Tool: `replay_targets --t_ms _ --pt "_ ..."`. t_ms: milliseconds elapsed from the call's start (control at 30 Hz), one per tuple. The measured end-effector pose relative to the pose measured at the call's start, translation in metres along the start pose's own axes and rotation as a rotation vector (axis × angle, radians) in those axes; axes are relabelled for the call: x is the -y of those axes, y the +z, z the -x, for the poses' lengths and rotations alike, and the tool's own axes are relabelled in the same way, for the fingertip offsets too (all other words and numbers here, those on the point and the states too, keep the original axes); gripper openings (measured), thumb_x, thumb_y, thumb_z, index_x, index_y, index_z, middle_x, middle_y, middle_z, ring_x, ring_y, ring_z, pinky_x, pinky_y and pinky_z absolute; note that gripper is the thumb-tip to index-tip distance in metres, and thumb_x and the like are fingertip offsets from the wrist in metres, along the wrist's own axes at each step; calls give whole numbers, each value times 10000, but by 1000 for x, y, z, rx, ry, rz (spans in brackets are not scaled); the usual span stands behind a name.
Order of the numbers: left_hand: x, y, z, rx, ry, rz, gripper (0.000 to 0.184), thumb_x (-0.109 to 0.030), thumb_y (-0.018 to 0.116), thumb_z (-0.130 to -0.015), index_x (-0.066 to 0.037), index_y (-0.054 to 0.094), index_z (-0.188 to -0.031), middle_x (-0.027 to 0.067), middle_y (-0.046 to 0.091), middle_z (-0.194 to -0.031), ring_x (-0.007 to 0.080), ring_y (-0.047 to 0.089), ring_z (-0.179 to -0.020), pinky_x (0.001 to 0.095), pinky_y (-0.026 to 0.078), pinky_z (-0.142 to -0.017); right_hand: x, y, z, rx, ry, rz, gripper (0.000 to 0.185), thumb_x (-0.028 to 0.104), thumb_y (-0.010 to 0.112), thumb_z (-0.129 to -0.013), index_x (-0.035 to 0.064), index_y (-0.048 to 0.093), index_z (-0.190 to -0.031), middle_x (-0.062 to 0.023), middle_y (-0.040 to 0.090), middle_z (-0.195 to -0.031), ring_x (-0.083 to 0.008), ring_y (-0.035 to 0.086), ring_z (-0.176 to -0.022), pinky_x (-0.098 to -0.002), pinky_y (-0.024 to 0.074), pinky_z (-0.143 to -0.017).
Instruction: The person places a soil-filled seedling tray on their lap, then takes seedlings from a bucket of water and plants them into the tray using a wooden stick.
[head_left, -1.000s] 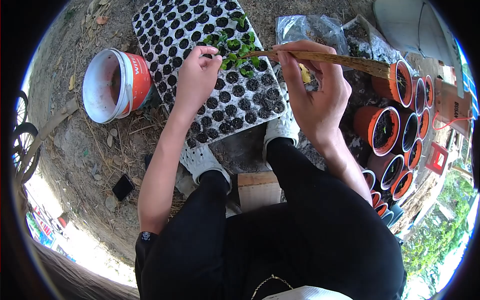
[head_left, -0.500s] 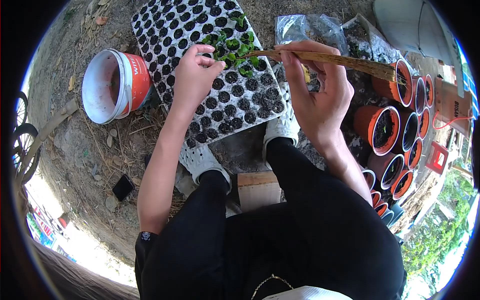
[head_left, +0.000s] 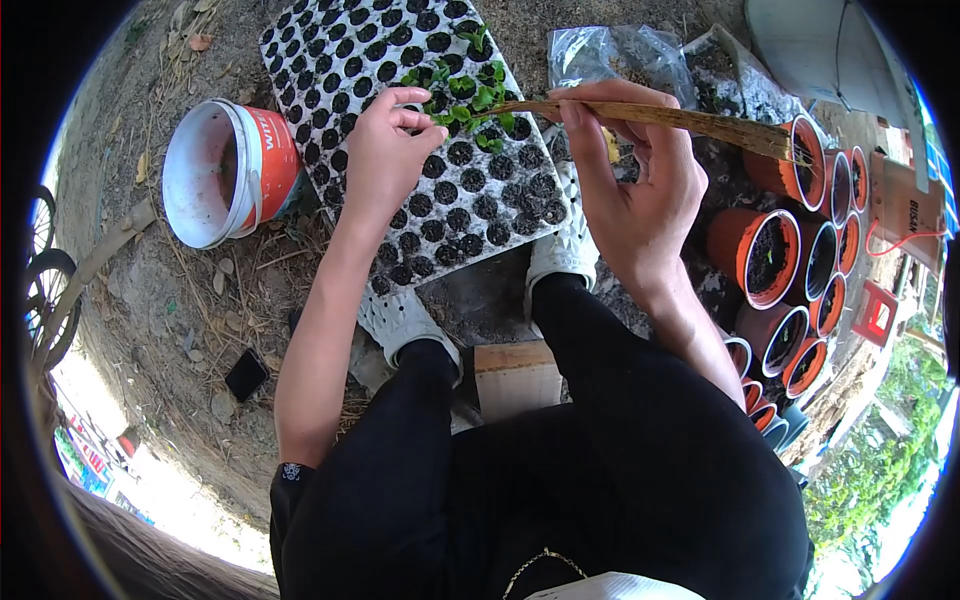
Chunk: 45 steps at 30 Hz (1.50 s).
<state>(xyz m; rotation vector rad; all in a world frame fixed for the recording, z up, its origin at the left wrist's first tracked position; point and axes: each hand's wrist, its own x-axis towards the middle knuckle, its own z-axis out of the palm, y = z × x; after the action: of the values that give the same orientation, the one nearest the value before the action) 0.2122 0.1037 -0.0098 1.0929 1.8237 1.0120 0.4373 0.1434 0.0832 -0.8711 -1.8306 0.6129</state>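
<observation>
My right hand [head_left: 645, 175] grips a long, flat strip of split wood or bamboo [head_left: 700, 122] like a pen. Its narrow tip points left among small green seedlings [head_left: 487, 98]. Left of that tip, my left hand [head_left: 385, 150] hovers over the seedling tray [head_left: 470, 205], fingers part-curled and apart beside the leaves. Whether those fingertips touch a leaf is hard to see. The pale tray has many round cells of dark soil, and the seedlings cluster near its right side.
A white and orange bucket [head_left: 250, 170] lies tipped left of the tray. Clear plastic [head_left: 620, 58] is beyond my right hand. Brown pots [head_left: 755, 260] crowd the right side. A wooden block [head_left: 518, 380] stands between my legs, and a dark phone-like object [head_left: 246, 375] lies on the ground.
Almost nothing differs. Both hands and the wooden strip keep their places; the tray appears shifted very slightly up and left in view.
</observation>
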Motion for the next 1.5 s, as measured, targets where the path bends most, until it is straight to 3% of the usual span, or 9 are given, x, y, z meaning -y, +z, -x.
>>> replay_targets --t_ms 133,300,433,800,1500 --pt "2 2 0 -21 33 -44 317 -101 823 -809 -54 722 -1106 58 769 -911 93 629 -675 281 516 -663 0 0 0 -3 4 -12 166 9 748 -923 25 693 -1079 -86 755 -958 -171 767 -835 -278 576 -738" --pt "-6 2 10 -111 161 -287 163 -190 803 -846 -91 772 -971 43 728 -938 175 683 -727 327 529 -675 0 0 0 1 -1 -6 163 14 748 -925 25 693 -1079 -86 755 -956 -170 767 -836 -276 573 -737" --pt "-15 2 17 -111 131 -363 137 -207 780 -869 -101 781 -956 46 696 -956 227 700 -756 363 533 -683 1 -1 0 -4 9 -5 165 15 749 -925 27 695 -1080 -86 758 -952 -170 768 -837 -275 572 -739" --pt "-17 9 38 -255 504 -671 121 -115 738 -901 -109 789 -1011 31 662 -992 235 709 -787 356 561 -658 -2 -5 3 -1 37 -32 169 11 739 -931 16 694 -1094 -91 764 -971 -174 771 -882 -281 587 -782" --pt "-12 12 41 -194 437 -575 131 -136 720 -914 -113 787 -1025 27 660 -1012 255 710 -776 382 558 -663 -4 -1 5 -1 42 -26 170 3 741 -927 15 696 -1090 -89 764 -996 -174 770 -892 -281 587 -792"
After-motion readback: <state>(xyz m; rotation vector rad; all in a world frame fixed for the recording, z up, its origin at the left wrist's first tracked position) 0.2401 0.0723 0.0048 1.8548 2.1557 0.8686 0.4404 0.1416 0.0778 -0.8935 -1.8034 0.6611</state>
